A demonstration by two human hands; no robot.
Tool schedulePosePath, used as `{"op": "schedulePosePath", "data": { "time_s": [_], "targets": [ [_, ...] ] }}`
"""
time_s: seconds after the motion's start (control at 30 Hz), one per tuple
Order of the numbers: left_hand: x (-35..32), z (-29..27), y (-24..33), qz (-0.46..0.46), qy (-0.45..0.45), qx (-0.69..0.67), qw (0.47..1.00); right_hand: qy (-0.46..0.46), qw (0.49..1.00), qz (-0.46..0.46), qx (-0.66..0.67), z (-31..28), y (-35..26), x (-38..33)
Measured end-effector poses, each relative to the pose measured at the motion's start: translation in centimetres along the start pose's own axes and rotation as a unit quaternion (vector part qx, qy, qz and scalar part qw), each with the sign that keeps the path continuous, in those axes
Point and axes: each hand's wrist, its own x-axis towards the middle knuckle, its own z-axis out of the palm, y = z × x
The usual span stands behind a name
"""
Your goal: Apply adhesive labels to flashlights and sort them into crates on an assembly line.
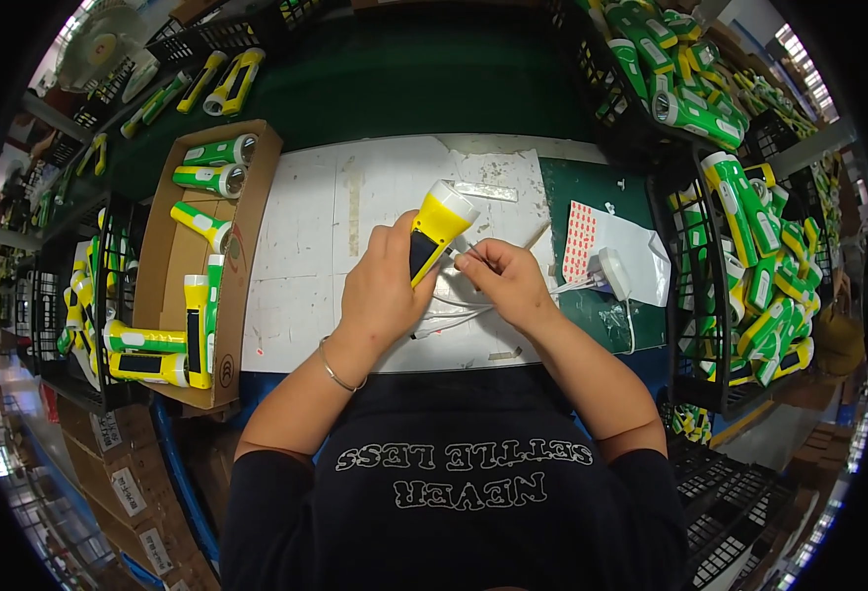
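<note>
Clamped in the left hand, above the white board at the middle of the desk: one yellow flashlight, tilted with head away and to the right, white rim at the front, dark panel facing up. Pinched between thumb and fingertips of the right hand, just beside the flashlight's casing: slim plug. Contact between plug and casing: too small to tell. Around the left wrist: thin metal bangle. Below the hands, looped over the board: white cable. Right of the right hand: white adapter block, near a creased pale wrapper and a red-marked sheet. Left of the board: open cardboard box, containing green, yellow and white flashlights, some lengthwise, others across. To the right: black crate, heaped with similar flashlights; beyond it, second heaped crate. At the desk's far left: two yellow flashlights, side by side.
</note>
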Motion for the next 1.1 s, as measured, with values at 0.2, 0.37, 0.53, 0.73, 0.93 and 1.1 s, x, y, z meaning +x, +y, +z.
{"op": "schedulePosePath", "data": {
  "time_s": [0.2,0.37,0.53,0.73,0.93,1.1],
  "targets": [
    [-0.3,1.0,-0.8,0.039,0.05,-0.018,0.998,0.023,1.0,-0.014,-0.005,0.2,0.2,-0.2],
    [-0.4,0.9,-0.4,0.03,0.018,0.031,0.999,-0.017,0.999,0.043,0.025,0.0,0.7,0.1],
    [-0.2,0.7,-0.5,0.006,0.004,0.023,1.0,-0.003,1.0,0.009,0.009,0.4,0.8,-0.1],
    [2.4,0.3,-3.4,-0.105,0.012,-0.408,0.907,0.055,0.921,-0.178,-0.341,0.4,-1.8,-2.8],
    [2.4,-1.7,1.9,0.045,-0.124,-0.455,0.881,-0.003,0.998,-0.033,0.059,-0.6,-4.2,-4.8],
    [4.9,-10.9,-11.5,0.068,0.121,0.059,0.988,0.326,0.916,-0.128,0.195,-14.2,-10.1,-10.2]
  ]
}}
